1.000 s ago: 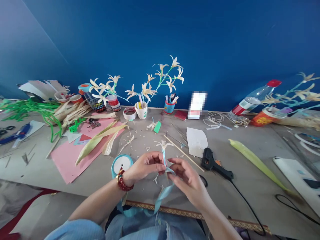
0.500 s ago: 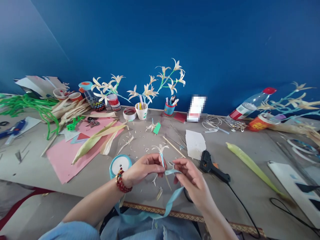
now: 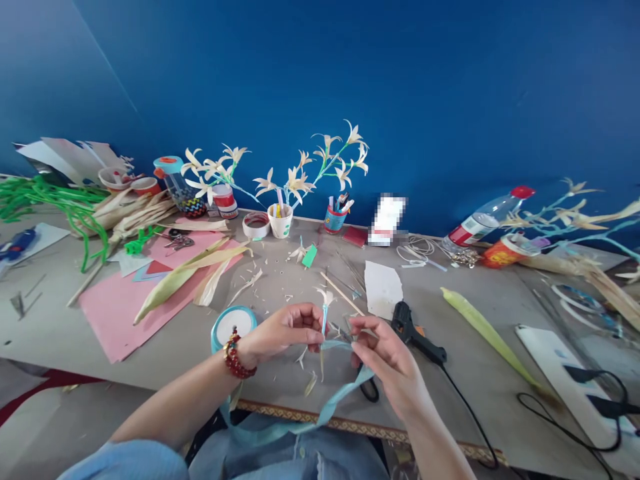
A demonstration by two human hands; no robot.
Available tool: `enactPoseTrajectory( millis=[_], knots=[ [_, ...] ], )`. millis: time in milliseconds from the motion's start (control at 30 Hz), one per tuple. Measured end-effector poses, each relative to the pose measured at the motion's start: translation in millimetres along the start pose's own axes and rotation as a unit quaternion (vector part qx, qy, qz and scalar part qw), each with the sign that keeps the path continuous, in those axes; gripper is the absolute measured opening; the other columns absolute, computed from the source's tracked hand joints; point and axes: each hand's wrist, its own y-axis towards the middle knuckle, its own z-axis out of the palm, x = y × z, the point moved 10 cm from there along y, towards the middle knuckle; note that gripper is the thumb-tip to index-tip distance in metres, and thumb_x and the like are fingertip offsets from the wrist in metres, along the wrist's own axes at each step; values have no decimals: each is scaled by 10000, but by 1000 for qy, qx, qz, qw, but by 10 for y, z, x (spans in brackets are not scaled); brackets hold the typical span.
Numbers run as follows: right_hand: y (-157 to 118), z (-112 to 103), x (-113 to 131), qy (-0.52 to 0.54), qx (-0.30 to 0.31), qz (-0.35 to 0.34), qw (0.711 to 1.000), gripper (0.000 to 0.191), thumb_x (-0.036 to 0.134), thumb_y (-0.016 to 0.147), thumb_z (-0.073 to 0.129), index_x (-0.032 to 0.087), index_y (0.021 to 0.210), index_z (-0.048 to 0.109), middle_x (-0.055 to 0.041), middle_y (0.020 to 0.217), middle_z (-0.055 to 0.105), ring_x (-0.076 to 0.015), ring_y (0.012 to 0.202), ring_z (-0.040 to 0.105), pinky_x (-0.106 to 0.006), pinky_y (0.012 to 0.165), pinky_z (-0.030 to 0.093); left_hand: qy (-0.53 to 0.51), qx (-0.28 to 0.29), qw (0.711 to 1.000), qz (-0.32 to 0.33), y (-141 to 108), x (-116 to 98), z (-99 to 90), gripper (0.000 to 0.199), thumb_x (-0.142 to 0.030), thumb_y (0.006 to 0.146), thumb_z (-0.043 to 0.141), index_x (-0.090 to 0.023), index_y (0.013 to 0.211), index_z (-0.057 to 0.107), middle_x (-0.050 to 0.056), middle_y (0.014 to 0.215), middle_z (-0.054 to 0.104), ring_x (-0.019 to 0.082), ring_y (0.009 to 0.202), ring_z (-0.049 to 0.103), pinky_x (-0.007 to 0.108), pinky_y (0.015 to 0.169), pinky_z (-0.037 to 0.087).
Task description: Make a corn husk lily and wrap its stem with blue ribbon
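Blue wall behind; gray table, littered with craft materials, in front. At the near middle of the table, a pale flower is held upright above the surface, its light-blue stem clamped between thumb and fingers of the left hand. Thumb and forefinger of the right hand are pinched together on a blue ribbon; a short stretch spans the gap between the hands and meets the lower stem. Beyond the right hand, the ribbon hangs past the table edge and loops up toward the left wrist, which bears a red bracelet and partly covers a ribbon roll. Beneath the hands: husk scraps. Right of the hands: a black glue gun, beside white paper; farther right, a green husk and a power strip. Left: pink paper under further husks and scissors. Rear, along the wall: a white cup with a flowering branch, a pen cup, a pixelated screen, and a bottle next to an orange cup.
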Motion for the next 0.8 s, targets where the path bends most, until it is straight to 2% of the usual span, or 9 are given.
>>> enactPoseTrajectory(
  millis=[100,167,233,333,400,500,600,700,800],
  knots=[
    [-46,6,115,-165,8,-70,984,189,319,930,570,218,1088,596,-36,851,617,-182,733,608,-276,659,505,33,-1,999,1,-17,-39,-4,168,-240,755,758,-139,805,635,0,754,602,100,643,566,229,646,446],
    [-91,6,171,-249,21,-100,963,134,290,957,517,222,1038,600,-64,947,652,-206,837,639,-291,732,517,58,-12,998,6,-41,-96,-24,145,-233,767,741,-135,791,636,-2,744,594,97,638,560,227,649,441],
    [-148,-78,211,-331,8,-122,936,127,288,970,492,225,957,601,-72,967,667,-225,881,651,-307,754,517,70,-33,997,14,-75,-164,-60,131,-227,776,729,-140,796,633,-3,760,595,96,645,561,227,657,440],
    [-272,-267,221,-478,-45,-152,864,132,342,937,556,221,895,587,-89,904,675,-277,868,650,-364,729,512,74,-81,993,30,-131,-257,-141,117,-229,790,714,-150,817,631,-2,816,608,96,676,568,234,699,453],
    [-362,-318,132,-551,-49,-163,817,172,381,903,602,212,929,583,-104,902,682,-308,867,653,-410,737,518,77,-112,990,44,-161,-311,-187,114,-244,800,705,-155,820,635,-6,815,613,99,690,573,241,719,457],
    [-474,-332,-18,-613,-52,-182,767,253,410,882,616,197,1014,580,-134,970,696,-336,899,671,-445,752,538,86,-134,986,56,-183,-362,-194,129,-269,805,700,-154,813,643,-4,779,618,113,695,586,251,724,462],
    [-538,-338,-52,-651,-73,-209,726,266,410,874,605,184,1013,586,-166,991,702,-358,905,684,-461,749,545,98,-135,984,67,-207,-405,-153,137,-278,811,698,-150,835,657,9,781,636,125,712,593,266,737,472],
    [-542,-355,-44,-652,-64,-222,722,134,324,864,571,202,912,595,-134,900,712,-337,844,706,-429,700,548,102,-135,982,89,-270,-464,-118,139,-283,824,693,-155,874,675,19,825,655,132,756,600,283,779,485],
    [-483,-487,-105,-617,-48,-177,765,73,272,849,525,232,818,577,-70,779,710,-276,642,715,-343,508,501,103,-136,979,109,-355,-512,-87,154,-292,828,699,-157,901,686,39,909,665,149,829,610,300,816,500]
  ],
)
